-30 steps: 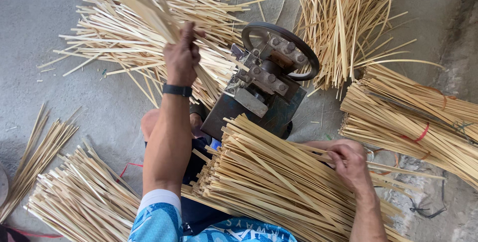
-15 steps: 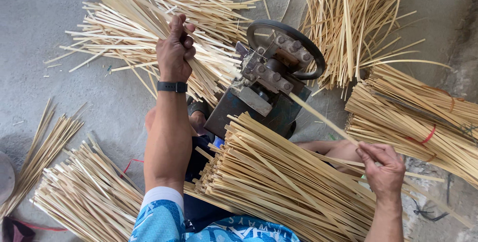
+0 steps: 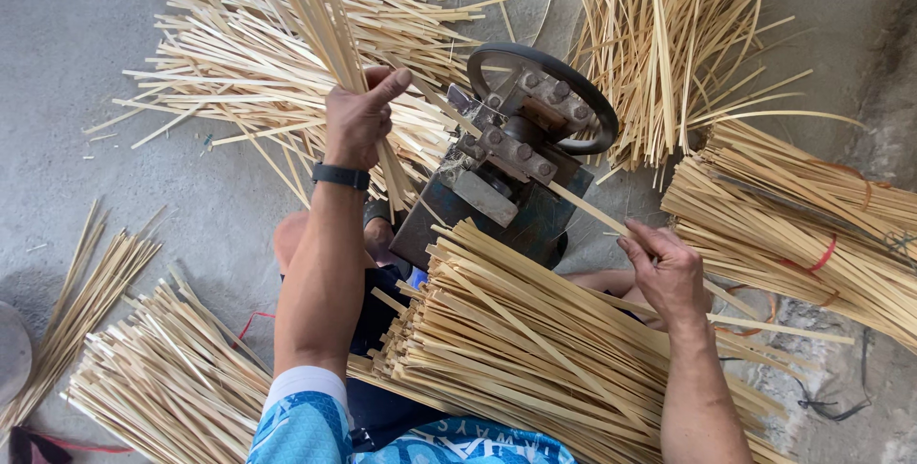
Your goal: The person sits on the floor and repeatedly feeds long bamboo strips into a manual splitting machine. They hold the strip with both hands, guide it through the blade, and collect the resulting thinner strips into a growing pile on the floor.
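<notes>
Nearest, a thick stack of split bamboo strips [image 3: 535, 349] lies across the person's lap. The right hand [image 3: 666, 268] has its fingers pinched on 1 bamboo strip [image 3: 592, 213] that runs into the hand-wheel splitting machine [image 3: 516, 154] on the grey concrete floor [image 3: 86, 34]. The left hand [image 3: 358, 120] has its fingers closed around a raised bunch of slivers [image 3: 315, 15]. Loose strips [image 3: 267, 82] fan out beyond; tied bundles [image 3: 812, 225] crowd the right edge, leaving bare floor far left.
</notes>
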